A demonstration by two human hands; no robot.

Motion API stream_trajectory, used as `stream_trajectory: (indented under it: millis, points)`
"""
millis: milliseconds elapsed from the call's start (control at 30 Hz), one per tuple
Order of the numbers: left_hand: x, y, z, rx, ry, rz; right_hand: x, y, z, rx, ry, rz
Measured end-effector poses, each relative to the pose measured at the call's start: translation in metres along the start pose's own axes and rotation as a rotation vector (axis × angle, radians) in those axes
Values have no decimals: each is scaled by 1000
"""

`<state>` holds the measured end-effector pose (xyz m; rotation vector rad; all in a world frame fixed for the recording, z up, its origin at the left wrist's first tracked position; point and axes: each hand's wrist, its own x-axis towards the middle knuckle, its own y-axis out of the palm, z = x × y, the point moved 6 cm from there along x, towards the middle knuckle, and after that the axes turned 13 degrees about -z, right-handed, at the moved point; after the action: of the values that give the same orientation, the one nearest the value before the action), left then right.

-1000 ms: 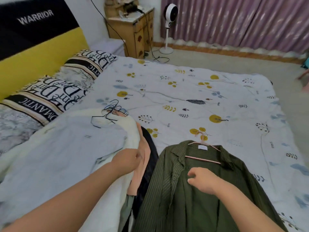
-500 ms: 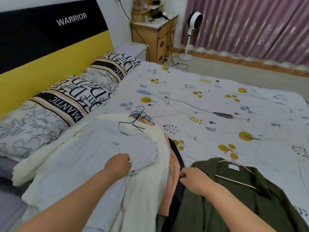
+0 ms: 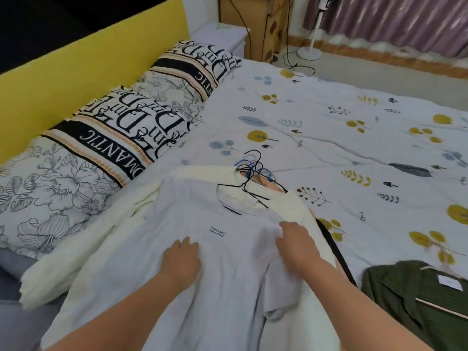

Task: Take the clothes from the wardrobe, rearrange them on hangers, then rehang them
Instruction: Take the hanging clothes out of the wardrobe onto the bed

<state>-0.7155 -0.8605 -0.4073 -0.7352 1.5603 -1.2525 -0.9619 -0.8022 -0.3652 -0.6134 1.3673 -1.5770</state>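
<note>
A pale grey T-shirt (image 3: pixel 202 249) lies face up on the bed (image 3: pixel 329 138), on top of a pile of clothes. Small dark print on its chest is too fine to read surely; it looks like "you came, you called". The left hand (image 3: pixel 181 262) rests flat on the shirt's front with its fingers (image 3: pixel 186 243) straight and released. The right hand (image 3: pixel 297 245) lies on the shirt's shoulder edge; whether its fingers pinch the cloth cannot be told.

Under the T-shirt sit a cream garment (image 3: pixel 83 252), a peach one (image 3: pixel 255 179) showing only at the neck, and a black strip (image 3: pixel 334 252) along the right side. A tangle of black and blue wire hangers (image 3: pixel 253 173) pokes out at the collars.

A green striped shirt (image 3: pixel 405 300) on a pink hanger (image 3: pixel 440 307) lies well apart at the right, cut off by the frame; its white neck label (image 3: pixel 453 283) is unreadable.

The two pillows (image 3: pixel 121 138) carry large upside-down letters, with "MANTIC" legible. Tiny "trees" words dot the sheet.
</note>
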Motion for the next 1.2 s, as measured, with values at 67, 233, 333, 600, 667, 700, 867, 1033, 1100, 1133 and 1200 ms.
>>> stream_trajectory:
  millis: [67, 233, 333, 600, 667, 700, 867, 1033, 1100, 1133, 1200]
  points:
    - [3, 22, 10, 10, 11, 54, 15, 14, 3, -23, 14, -2]
    - [10, 58, 22, -8, 24, 131, 45, 46, 8, -32, 117, 76]
    - [13, 67, 24, 0, 33, 145, 56, 54, 15, -24, 210, 42]
    - [12, 25, 39, -102, 1, 108, 8, 3, 35, 260, 164, -276]
    - [13, -19, 42, -247, -111, -75, -14, -23, 37, 270, 97, -343]
    - [12, -44, 42, -314, -155, -193, -25, -36, 36, 288, 82, -374]
    - [-15, -162, 28, -431, -150, -713, -84, -96, 21, 391, 11, -463]
    - [-68, -240, -23, -159, 149, -896, -156, -163, -12, 425, -34, -567]
    - [-95, -256, -46, -125, 210, -878, -189, -188, -32, 423, -21, -621]
    - [-112, -264, -59, -141, 243, -870, -206, -200, -45, 422, -10, -645]
    - [-150, -278, -86, -203, 322, -908, -241, -220, -71, 430, 17, -678]
